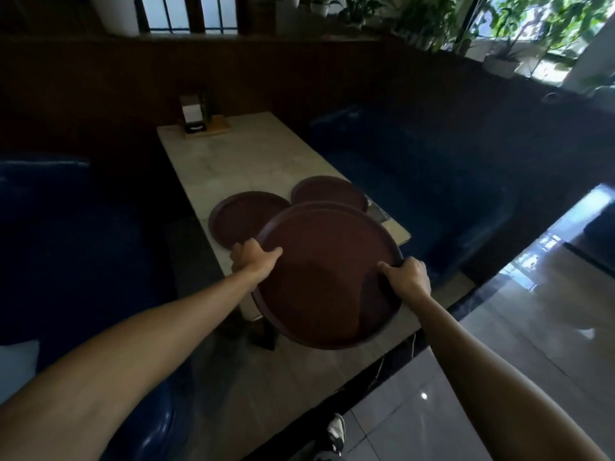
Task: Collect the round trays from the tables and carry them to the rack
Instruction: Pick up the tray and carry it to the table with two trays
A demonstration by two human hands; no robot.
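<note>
A large round dark-brown tray (pixel 327 277) is held tilted above the near end of a pale marble table (pixel 246 154). My left hand (pixel 253 259) grips its left rim and my right hand (pixel 407 276) grips its right rim, thumbs on top. Two more round brown trays lie flat on the table behind it: one at the left (pixel 243 216) and one at the right (pixel 327 191), both partly hidden by the held tray.
Dark blue booth seats flank the table on the left (pixel 66 244) and right (pixel 416 161). A napkin holder on a wooden board (pixel 199 123) stands at the table's far end. Glossy tiled floor (pixel 532 327) lies to the right, potted plants along the far ledge.
</note>
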